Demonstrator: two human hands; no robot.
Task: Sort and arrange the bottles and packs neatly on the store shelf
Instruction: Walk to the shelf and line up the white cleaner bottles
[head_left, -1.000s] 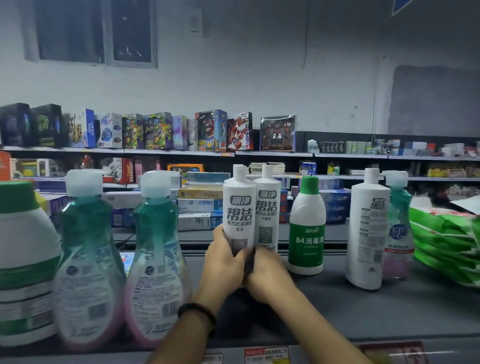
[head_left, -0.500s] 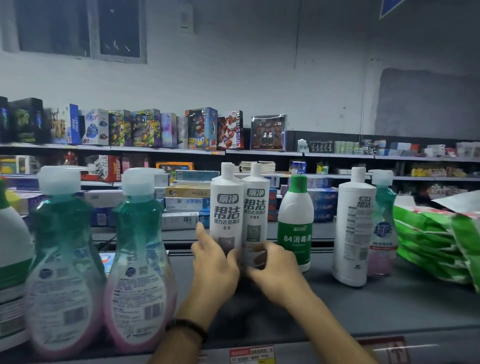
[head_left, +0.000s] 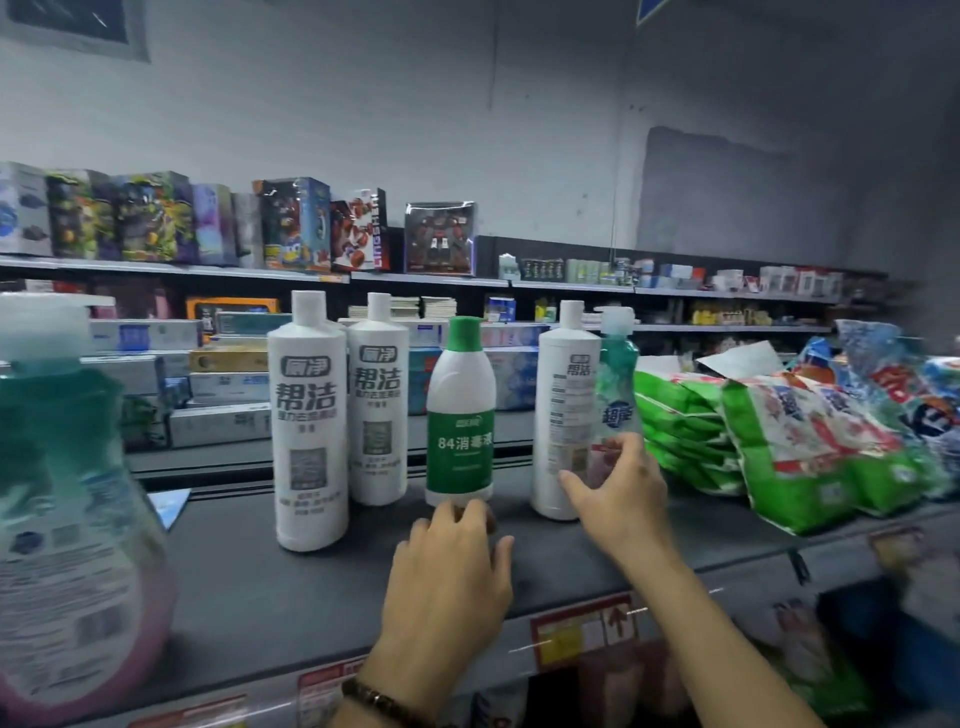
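Note:
Two tall white cleaner bottles stand side by side on the dark shelf. Right of them is a white bottle with a green cap and label. My left hand is open in front of it, fingertips at its base. Further right stands another tall white bottle with a teal-and-pink bottle just behind it. My right hand is open, thumb across the white bottle's lower front and fingers over the teal bottle's base. Green and white packs lie stacked at the right.
A large blurred teal-and-pink bottle fills the near left. Behind the shelf run rows of boxed goods and toy boxes on a higher shelf. Price tags line the shelf's front edge.
Both hands let go of the two white cleaner bottles and moved right. The left hand now sits at the green-capped bottle, the right at the far white bottle. The view shifted right.

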